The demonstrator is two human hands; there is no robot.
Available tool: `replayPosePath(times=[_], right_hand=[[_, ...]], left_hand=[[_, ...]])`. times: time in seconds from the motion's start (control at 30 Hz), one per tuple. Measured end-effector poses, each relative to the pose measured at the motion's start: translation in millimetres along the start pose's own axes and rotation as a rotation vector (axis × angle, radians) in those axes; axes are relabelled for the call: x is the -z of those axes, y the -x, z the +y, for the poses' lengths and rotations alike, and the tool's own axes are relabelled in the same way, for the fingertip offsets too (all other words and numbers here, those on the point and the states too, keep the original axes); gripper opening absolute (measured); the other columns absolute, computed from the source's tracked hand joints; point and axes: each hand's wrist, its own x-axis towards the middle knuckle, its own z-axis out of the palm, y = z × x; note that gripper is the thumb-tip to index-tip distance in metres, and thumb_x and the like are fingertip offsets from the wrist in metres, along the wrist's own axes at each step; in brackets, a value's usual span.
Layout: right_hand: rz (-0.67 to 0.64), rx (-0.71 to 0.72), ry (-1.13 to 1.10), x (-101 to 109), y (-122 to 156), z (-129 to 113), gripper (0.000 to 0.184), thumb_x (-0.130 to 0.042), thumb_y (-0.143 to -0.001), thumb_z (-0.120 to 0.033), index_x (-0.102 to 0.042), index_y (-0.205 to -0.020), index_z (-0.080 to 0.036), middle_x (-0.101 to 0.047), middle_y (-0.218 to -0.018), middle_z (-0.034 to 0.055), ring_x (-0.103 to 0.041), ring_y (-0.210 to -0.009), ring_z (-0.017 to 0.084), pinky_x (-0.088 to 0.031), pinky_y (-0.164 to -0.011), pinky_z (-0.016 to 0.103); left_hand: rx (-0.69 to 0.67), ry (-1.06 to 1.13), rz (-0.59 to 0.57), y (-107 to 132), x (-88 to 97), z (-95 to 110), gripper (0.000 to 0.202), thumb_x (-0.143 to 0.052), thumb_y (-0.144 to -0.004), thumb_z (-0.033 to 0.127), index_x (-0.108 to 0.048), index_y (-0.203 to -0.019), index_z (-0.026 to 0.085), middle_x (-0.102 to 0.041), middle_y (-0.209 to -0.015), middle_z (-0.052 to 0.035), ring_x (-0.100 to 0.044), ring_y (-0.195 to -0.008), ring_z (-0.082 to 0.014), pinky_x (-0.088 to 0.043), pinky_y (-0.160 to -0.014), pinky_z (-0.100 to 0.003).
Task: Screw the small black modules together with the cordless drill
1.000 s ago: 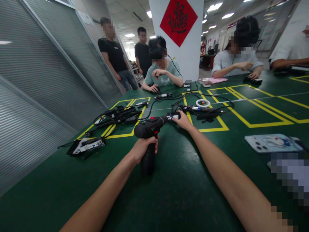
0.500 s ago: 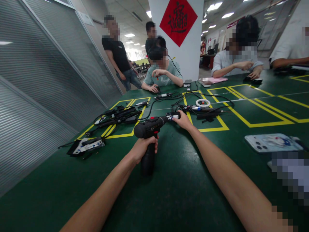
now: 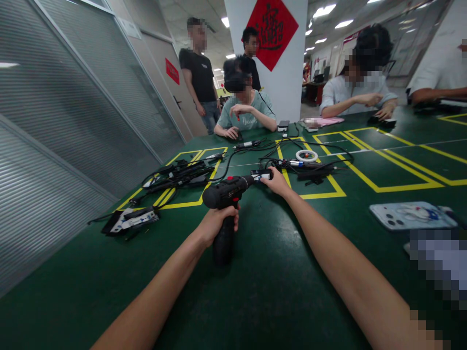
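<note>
My left hand (image 3: 218,224) is closed round the grip of a black cordless drill (image 3: 226,192), which has red accents. The drill points away and to the right, its battery end down by the green table (image 3: 270,282). My right hand (image 3: 276,182) pinches a small black-and-white part (image 3: 260,175) right at the drill's front end. The drill's tip meets or nearly meets this part; the exact contact is too small to tell. Just beyond my right hand lie a pen-like tool with a blue band (image 3: 296,164) and a white ring (image 3: 306,155).
Black cables and tools (image 3: 182,172) are heaped at the left, near a black-and-white pouch (image 3: 133,219). A phone in a patterned case (image 3: 412,216) lies at the right. Yellow tape (image 3: 408,187) marks rectangles. Across the table sits a person in a green shirt (image 3: 246,112); others are nearby.
My hands, the drill and the small part hold the same place. Two standing people in the background have shifted to the right.
</note>
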Motion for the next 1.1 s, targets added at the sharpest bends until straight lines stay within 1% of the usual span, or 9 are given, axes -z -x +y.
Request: replayPosePath(times=[0.13, 0.3, 0.47, 0.63, 0.73, 0.87, 0.93, 1.1], right_hand=[[0.006, 0.014, 0.013, 0.1, 0.4, 0.3, 0.06, -0.067, -0.072, -0.039, -0.049, -0.125, -0.017, -0.062, -0.115, 0.0116, -0.06, -0.102, 0.024, -0.044, -0.093, 0.039], [0.004, 0.021, 0.025, 0.7, 0.6, 0.5, 0.06, -0.067, -0.072, -0.04, -0.048, -0.125, -0.017, -0.063, -0.113, 0.0113, -0.06, -0.101, 0.023, -0.045, -0.091, 0.038], [0.003, 0.028, 0.021, 0.8, 0.7, 0.1, 0.058, -0.066, -0.072, -0.04, -0.049, -0.123, -0.017, -0.063, -0.112, 0.0107, -0.06, -0.1, 0.023, -0.045, -0.09, 0.038], [-0.002, 0.009, 0.007, 1.7, 1.5, -2.8, 0.059, -0.067, -0.072, -0.038, -0.049, -0.124, -0.016, -0.062, -0.114, 0.0114, -0.06, -0.102, 0.024, -0.044, -0.092, 0.038], [0.0, -0.001, 0.026, 2.5, 1.9, -4.1, 0.06, -0.068, -0.071, -0.038, -0.049, -0.124, -0.016, -0.063, -0.113, 0.012, -0.059, -0.102, 0.024, -0.044, -0.092, 0.039], [0.0, 0.0, 0.041, 2.8, 1.7, -3.8, 0.06, -0.068, -0.071, -0.039, -0.05, -0.123, -0.016, -0.064, -0.109, 0.0114, -0.06, -0.099, 0.024, -0.045, -0.091, 0.039], [0.001, 0.003, 0.038, 2.7, 1.6, -3.4, 0.059, -0.067, -0.071, -0.039, -0.05, -0.123, -0.016, -0.064, -0.108, 0.0109, -0.061, -0.097, 0.024, -0.045, -0.09, 0.039], [0.004, 0.011, 0.017, 2.4, 1.7, -4.0, 0.057, -0.068, -0.071, -0.037, -0.051, -0.122, -0.016, -0.064, -0.109, 0.0108, -0.06, -0.098, 0.024, -0.045, -0.09, 0.039]], left_hand=[[-0.024, -0.02, -0.023, -1.0, 2.2, -2.0, 0.024, -0.058, -0.07, 0.025, -0.056, -0.09, 0.013, -0.059, -0.063, -0.002, -0.054, -0.05, -0.0128, -0.043, -0.051, -0.025], [-0.051, -0.053, -0.058, -1.7, 4.7, -3.7, 0.023, -0.057, -0.072, 0.026, -0.055, -0.091, 0.013, -0.062, -0.074, -0.0042, -0.055, -0.052, -0.0125, -0.043, -0.052, -0.026], [-0.065, -0.059, -0.052, -0.8, 3.4, -2.1, 0.021, -0.057, -0.071, 0.026, -0.056, -0.088, 0.014, -0.064, -0.086, -0.0062, -0.054, -0.051, -0.0112, -0.042, -0.051, -0.025], [-0.071, -0.073, -0.061, -1.2, 3.8, -2.0, 0.021, -0.057, -0.072, 0.026, -0.056, -0.089, 0.013, -0.062, -0.087, -0.0056, -0.054, -0.052, -0.011, -0.042, -0.052, -0.025], [-0.074, -0.089, -0.07, -0.1, 4.0, -2.1, 0.023, -0.056, -0.074, 0.026, -0.057, -0.092, 0.013, -0.062, -0.092, -0.0064, -0.054, -0.052, -0.0109, -0.043, -0.052, -0.026], [-0.075, -0.066, -0.055, 2.2, 2.6, -1.2, 0.031, -0.057, -0.074, 0.024, -0.055, -0.103, 0.015, -0.062, -0.103, -0.0083, -0.054, -0.053, -0.0101, -0.043, -0.054, -0.027], [-0.081, -0.067, -0.048, 2.5, 1.8, -0.3, 0.031, -0.057, -0.073, 0.022, -0.055, -0.103, 0.014, -0.061, -0.103, -0.0079, -0.054, -0.053, -0.0099, -0.043, -0.054, -0.026], [-0.083, -0.096, -0.05, 1.5, 1.9, 0.5, 0.024, -0.058, -0.073, 0.022, -0.057, -0.095, 0.013, -0.059, -0.089, -0.0041, -0.055, -0.053, -0.0101, -0.042, -0.054, -0.026]])
